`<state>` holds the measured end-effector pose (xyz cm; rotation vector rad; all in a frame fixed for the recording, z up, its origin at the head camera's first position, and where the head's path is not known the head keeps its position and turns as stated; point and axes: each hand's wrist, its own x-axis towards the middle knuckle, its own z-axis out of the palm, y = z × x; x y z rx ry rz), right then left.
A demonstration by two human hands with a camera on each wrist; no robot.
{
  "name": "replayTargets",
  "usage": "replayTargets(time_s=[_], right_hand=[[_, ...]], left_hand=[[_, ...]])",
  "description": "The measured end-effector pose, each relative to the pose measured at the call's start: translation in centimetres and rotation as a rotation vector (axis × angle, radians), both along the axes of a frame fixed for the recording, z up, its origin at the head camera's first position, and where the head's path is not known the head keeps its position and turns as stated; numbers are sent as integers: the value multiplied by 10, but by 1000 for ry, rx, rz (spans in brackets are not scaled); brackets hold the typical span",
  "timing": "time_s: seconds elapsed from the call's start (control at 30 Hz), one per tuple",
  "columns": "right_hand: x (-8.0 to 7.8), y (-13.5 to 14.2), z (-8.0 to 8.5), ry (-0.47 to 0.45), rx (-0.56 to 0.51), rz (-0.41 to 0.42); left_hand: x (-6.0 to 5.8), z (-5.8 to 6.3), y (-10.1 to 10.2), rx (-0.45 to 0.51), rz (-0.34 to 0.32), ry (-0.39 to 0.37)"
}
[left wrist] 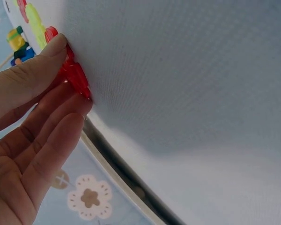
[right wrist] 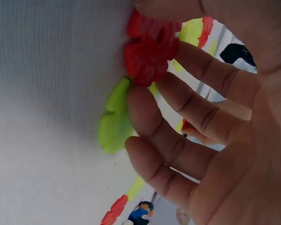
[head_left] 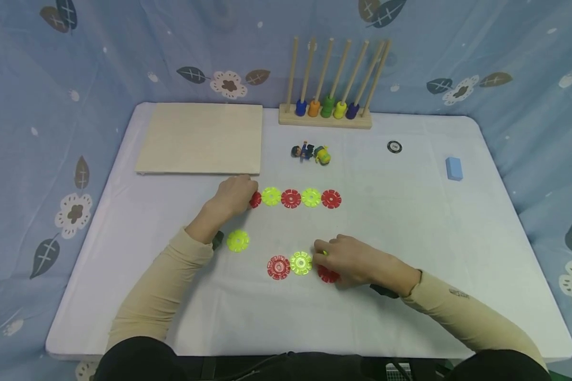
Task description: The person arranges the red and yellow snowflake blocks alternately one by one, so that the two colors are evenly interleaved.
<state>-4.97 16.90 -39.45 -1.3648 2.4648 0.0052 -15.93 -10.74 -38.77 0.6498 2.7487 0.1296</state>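
Observation:
My left hand (head_left: 232,197) is at the left end of a back row of notched plastic discs, red and yellow-green by turns. Its thumb and fingers pinch the end red disc (left wrist: 76,77), partly hidden. Nearer the front, my right hand (head_left: 350,258) holds another red disc (right wrist: 152,49) between thumb and fingers, low over the white table. A yellow-green disc (right wrist: 114,119) lies beside its other fingertips. Left of that hand are a yellow-green disc (head_left: 301,263) and a red disc (head_left: 278,267), side by side. A lone yellow-green disc (head_left: 238,241) lies near my left wrist.
A pale wooden board (head_left: 202,137) lies at back left. Behind stands a peg rack (head_left: 325,121) with coloured beads. Two small toy figures (head_left: 310,153), a black round chip (head_left: 394,146) and a blue block (head_left: 454,169) lie on the table (head_left: 424,222).

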Motion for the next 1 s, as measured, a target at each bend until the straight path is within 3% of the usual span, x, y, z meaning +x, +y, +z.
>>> replayTargets(time_s=[0.2, 0.43, 0.77, 1.0], right_hand=[[-7, 6, 2, -151, -25, -86], [-19, 14, 2, -67, -48, -93], [-27, 18, 3, -69, 30, -164], [-25, 28, -2, -37, -6, -184]], left_hand=[[-1, 0, 1, 7, -7, 0], [-1, 0, 2, -7, 1, -9], [0, 0, 1, -1, -6, -2], [0, 0, -1, -3, 7, -8]])
